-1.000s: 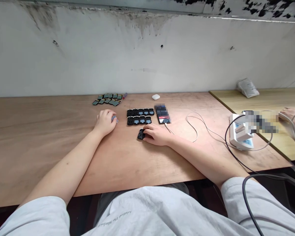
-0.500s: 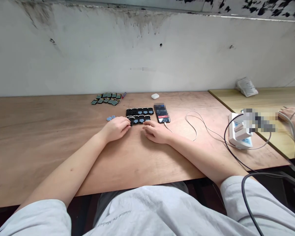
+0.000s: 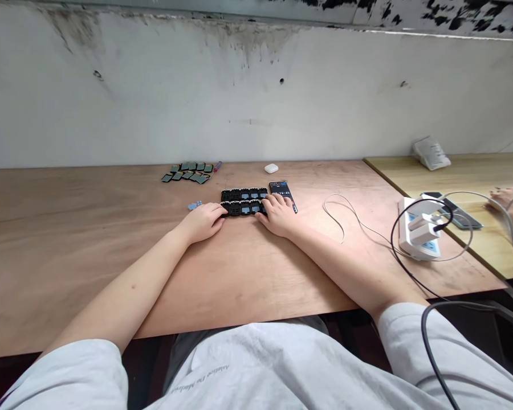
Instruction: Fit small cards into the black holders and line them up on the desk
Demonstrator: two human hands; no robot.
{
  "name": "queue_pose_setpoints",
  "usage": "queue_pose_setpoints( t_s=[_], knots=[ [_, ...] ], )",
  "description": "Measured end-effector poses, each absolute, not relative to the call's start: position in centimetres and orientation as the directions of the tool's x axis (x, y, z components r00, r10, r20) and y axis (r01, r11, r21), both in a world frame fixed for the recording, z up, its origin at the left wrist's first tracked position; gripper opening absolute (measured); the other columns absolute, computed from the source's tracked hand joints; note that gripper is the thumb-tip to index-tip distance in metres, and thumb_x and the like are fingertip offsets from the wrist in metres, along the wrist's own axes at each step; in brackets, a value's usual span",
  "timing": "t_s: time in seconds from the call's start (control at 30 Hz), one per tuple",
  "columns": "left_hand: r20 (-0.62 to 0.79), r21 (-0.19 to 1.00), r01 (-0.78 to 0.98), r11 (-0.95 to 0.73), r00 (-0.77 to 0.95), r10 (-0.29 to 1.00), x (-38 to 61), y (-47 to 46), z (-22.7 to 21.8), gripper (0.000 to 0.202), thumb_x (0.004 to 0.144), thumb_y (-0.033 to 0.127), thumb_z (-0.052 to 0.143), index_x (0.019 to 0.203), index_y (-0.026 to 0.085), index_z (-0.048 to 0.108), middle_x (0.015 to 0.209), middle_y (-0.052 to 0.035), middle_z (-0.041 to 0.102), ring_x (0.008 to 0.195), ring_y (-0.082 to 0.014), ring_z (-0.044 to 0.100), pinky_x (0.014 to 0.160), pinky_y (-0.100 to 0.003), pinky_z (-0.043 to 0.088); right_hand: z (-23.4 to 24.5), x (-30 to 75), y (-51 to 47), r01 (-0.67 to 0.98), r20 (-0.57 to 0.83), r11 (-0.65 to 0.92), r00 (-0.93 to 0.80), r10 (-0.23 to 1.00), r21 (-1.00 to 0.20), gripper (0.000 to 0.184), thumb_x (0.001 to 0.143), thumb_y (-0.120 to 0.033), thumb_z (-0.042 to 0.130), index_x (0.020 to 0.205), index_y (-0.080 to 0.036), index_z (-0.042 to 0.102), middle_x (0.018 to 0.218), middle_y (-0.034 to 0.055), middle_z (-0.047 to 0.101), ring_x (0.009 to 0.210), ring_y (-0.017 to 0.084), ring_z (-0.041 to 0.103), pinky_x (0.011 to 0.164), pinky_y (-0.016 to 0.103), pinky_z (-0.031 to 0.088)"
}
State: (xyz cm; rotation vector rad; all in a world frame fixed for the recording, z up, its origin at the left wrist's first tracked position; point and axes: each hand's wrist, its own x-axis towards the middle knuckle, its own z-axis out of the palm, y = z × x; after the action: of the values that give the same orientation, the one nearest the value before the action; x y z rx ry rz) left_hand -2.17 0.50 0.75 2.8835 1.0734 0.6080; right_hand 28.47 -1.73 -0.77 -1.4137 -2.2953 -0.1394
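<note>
One long brown wooden counter [image 3: 248, 267] has wavy grain on its flat top, and its left end runs out of sight. The right hand [image 3: 279, 216] reaches to the right end of the front row of black parts [image 3: 235, 208], with its fingers bent and a little apart; they hide that end, so I can't tell if they grip anything. The left hand [image 3: 203, 222] is at the other end of that row, its fingers curled and its tips out of sight, so I can't tell how far open they are or what they hold. Another person's hand [image 3: 508, 198] is cut off at the far right edge. A boxy white power strip [image 3: 419, 230] is partly hidden by plugs and wires. The small blocky black parts sit in two rows between the hands, some with flat blue pieces in them. Thin, square green pieces [image 3: 188, 172] lie near the wall. The right hand covers part of a flat, shiny phone [image 3: 279, 188]. A smooth, round-edged white case [image 3: 271, 168] lies behind it. Tiny blue bits [image 3: 194, 205] lie by the left hand, too small to make out well.
</note>
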Motion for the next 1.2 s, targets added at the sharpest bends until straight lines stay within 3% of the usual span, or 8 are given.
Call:
queue_pose_setpoints(
  t_s=[0.17, 0.27, 0.4, 0.7, 0.87, 0.93, 1.1, 1.2],
  knots=[
    [0.391, 0.212, 0.638, -0.741, 0.639, 0.662, -2.4, 0.6, 0.5, 0.039, 0.101, 0.036, 0.049, 0.132, 0.019, 0.064, 0.134, -0.0155, 0.066, 0.122, -0.031, 0.065, 0.106, -0.05, 0.053, -1.2, 28.5, -0.6, 0.883, 0.376, 0.446, -0.369, 0.85, -0.144, 0.059, 0.106, -0.062, 0.045, 0.145, -0.019, 0.057, 0.16, 0.0216, 0.05, 0.149, 0.046, 0.037, 0.116, 0.069, 0.031],
    [0.394, 0.207, 0.678, -0.705, 0.602, 0.694, -2.9, 1.0, 0.3, 0.039, 0.102, 0.039, 0.048, 0.132, 0.019, 0.064, 0.132, -0.015, 0.066, 0.122, -0.0316, 0.065, 0.105, -0.049, 0.053, -1.1, 28.5, -0.5, 0.88, 0.368, 0.453, -0.377, 0.85, -0.146, 0.059, 0.106, -0.064, 0.045, 0.144, -0.02, 0.058, 0.154, 0.0201, 0.055, 0.146, 0.045, 0.04, 0.117, 0.069, 0.03],
    [0.386, 0.193, 0.71, -0.677, 0.58, 0.718, -3.4, 1.3, 0.2, 0.039, 0.103, 0.039, 0.046, 0.131, 0.018, 0.063, 0.131, -0.0153, 0.067, 0.12, -0.0324, 0.065, 0.103, -0.05, 0.052, -0.8, 28.4, -1.0, 0.876, 0.398, 0.463, -0.38, 0.835, -0.135, 0.05, 0.106, -0.06, 0.049, 0.134, -0.02, 0.062, 0.134, 0.0193, 0.068, 0.135, 0.042, 0.049, 0.115, 0.067, 0.031],
    [0.391, 0.177, 0.706, -0.685, 0.588, 0.708, -3.3, 1.0, 0.5, 0.037, 0.1, 0.034, 0.048, 0.13, 0.019, 0.065, 0.13, -0.0153, 0.068, 0.122, -0.0317, 0.065, 0.103, -0.05, 0.052, -0.2, 29.2, -4.1, 0.828, 0.489, 0.55, -0.438, 0.754, -0.108, 0.034, 0.108, -0.046, 0.049, 0.119, -0.02, 0.068, 0.112, 0.0169, 0.074, 0.121, 0.037, 0.055, 0.112, 0.06, 0.035],
    [0.448, 0.141, 0.675, -0.725, 0.609, 0.654, -2.7, 0.2, 0.9, 0.034, 0.101, 0.031, 0.048, 0.126, 0.019, 0.068, 0.129, -0.0158, 0.068, 0.121, -0.0318, 0.065, 0.101, -0.049, 0.052, 0.2, 29.0, -4.9, 0.803, 0.505, 0.587, -0.469, 0.725, -0.097, 0.036, 0.108, -0.042, 0.052, 0.089, -0.021, 0.074, 0.106, 0.0159, 0.073, 0.119, 0.036, 0.056, 0.108, 0.059, 0.04],
    [0.47, 0.135, 0.627, -0.767, 0.641, 0.607, -1.9, -0.5, 1.1, 0.031, 0.101, 0.029, 0.048, 0.121, 0.019, 0.07, 0.123, -0.0152, 0.07, 0.115, -0.0305, 0.067, 0.097, -0.047, 0.054, 0.2, 28.8, -5.1, 0.781, 0.496, 0.617, -0.5, 0.71, -0.097, 0.037, 0.107, -0.041, 0.054, 0.085, -0.021, 0.075, 0.105, 0.015, 0.074, 0.12, 0.036, 0.056, 0.107, 0.058, 0.042],
    [0.437, 0.176, 0.452, -0.874, 0.76, 0.481, 0.9, -2.6, 1.1, 0.027, 0.101, 0.028, 0.053, 0.116, 0.023, 0.074, 0.116, -0.0125, 0.071, 0.105, -0.026, 0.069, 0.092, -0.042, 0.057, -0.1, 28.2, -5.6, 0.59, 0.417, 0.788, -0.68, 0.603, -0.177, 0.018, 0.101, -0.033, 0.065, 0.107, -0.02, 0.075, 0.126, 0.0137, 0.07, 0.113, 0.03, 0.062, 0.098, 0.048, 0.054],
    [0.402, 0.239, 0.411, -0.88, 0.783, 0.475, 2.0, -3.3, 0.8, 0.026, 0.102, 0.032, 0.055, 0.117, 0.023, 0.075, 0.12, -0.0126, 0.071, 0.107, -0.0259, 0.069, 0.093, -0.041, 0.058, -0.3, 27.6, -5.7, 0.515, 0.405, 0.826, -0.721, 0.562, -0.228, 0.018, 0.099, -0.025, 0.066, 0.115, -0.021, 0.073, 0.129, 0.013, 0.068, 0.116, 0.028, 0.062, 0.1, 0.044, 0.055]
  ],
)
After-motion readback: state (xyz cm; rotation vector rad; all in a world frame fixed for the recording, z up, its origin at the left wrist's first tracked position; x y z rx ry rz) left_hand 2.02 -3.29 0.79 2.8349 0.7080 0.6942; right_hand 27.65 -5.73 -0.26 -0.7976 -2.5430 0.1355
